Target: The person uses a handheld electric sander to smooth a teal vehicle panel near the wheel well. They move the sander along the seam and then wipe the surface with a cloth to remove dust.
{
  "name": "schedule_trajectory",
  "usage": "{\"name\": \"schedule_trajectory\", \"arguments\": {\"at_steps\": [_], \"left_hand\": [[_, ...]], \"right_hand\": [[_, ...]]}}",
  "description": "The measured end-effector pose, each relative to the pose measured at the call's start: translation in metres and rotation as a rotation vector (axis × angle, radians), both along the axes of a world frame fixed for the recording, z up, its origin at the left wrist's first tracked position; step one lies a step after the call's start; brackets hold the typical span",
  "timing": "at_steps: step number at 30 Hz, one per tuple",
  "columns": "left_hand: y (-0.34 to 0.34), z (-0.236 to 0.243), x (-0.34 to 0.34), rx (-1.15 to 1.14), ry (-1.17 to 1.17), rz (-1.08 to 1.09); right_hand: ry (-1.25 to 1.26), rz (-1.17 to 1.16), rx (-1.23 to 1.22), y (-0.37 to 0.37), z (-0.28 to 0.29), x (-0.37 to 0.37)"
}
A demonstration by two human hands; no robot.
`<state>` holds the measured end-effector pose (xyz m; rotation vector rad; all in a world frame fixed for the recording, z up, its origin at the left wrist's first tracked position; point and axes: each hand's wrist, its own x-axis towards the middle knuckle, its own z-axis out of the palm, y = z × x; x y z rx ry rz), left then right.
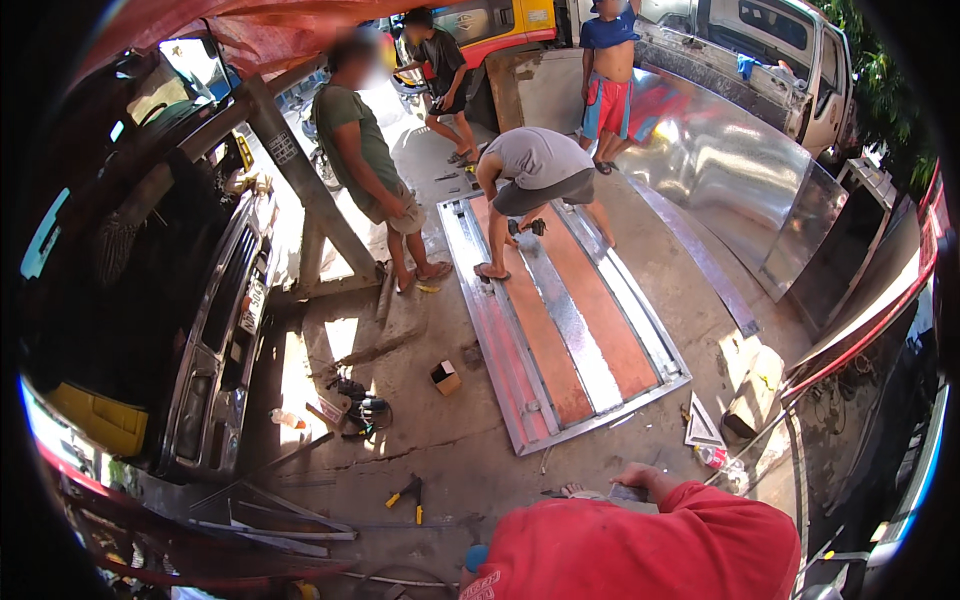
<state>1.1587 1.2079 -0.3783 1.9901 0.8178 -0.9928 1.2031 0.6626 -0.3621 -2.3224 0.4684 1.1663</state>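
Note:
At the lower edge a red shirt fills the view. From its sleeve my right hand point(640, 478) reaches forward, bent at the wrist beside a small grey flat thing point(628, 493). Its fingers are too small and hidden to read, so whether it grips that thing is unclear. A bare foot point(574, 490) shows just to its left. My left hand does not show. Beyond lies a long metal-framed panel point(655, 392) with reddish-brown and shiny strips. A person in a grey shirt point(540, 158) bends over it, a dark power drill point(528, 228) in hand.
Yellow-handled pliers point(408, 495), an open small box point(445, 377) and a power tool point(362, 408) lie left on the concrete. A triangular metal frame point(703, 424) and a plastic bottle point(718, 458) lie right. Other people stand beyond, near a large sheet of metal point(735, 165). A vehicle front point(215, 340) flanks the left.

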Motion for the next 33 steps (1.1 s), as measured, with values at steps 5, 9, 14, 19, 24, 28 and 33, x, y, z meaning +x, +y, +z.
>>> {"name": "schedule_trajectory", "arguments": {"at_steps": [5, 9, 14, 19, 24, 28, 33], "left_hand": [[0.014, 0.000, -0.015, 0.010, -0.003, 0.024], [0.021, 0.002, -0.018, 0.009, -0.012, 0.040], [0.028, 0.002, -0.016, 0.006, -0.033, 0.049], [0.039, -0.005, -0.022, -0.010, -0.071, 0.070], [0.060, -0.023, -0.044, -0.017, -0.109, 0.100], [0.079, -0.038, -0.076, -0.026, -0.240, 0.108], [0.093, -0.041, -0.108, 0.088, -0.101, 0.178]], "right_hand": [[0.011, 0.032, 0.085, 0.004, -0.004, 0.006], [0.009, 0.051, 0.065, 0.007, -0.005, 0.000], [0.071, -0.273, 0.119, 0.019, 0.016, -0.010], [0.191, -0.429, 0.154, 0.034, 0.046, -0.010], [0.198, -0.268, 0.075, 0.040, 0.053, -0.007], [0.252, -0.308, 0.154, 0.047, 0.034, -0.003], [0.004, 0.035, 0.199, 0.058, 0.011, 0.001]]}}
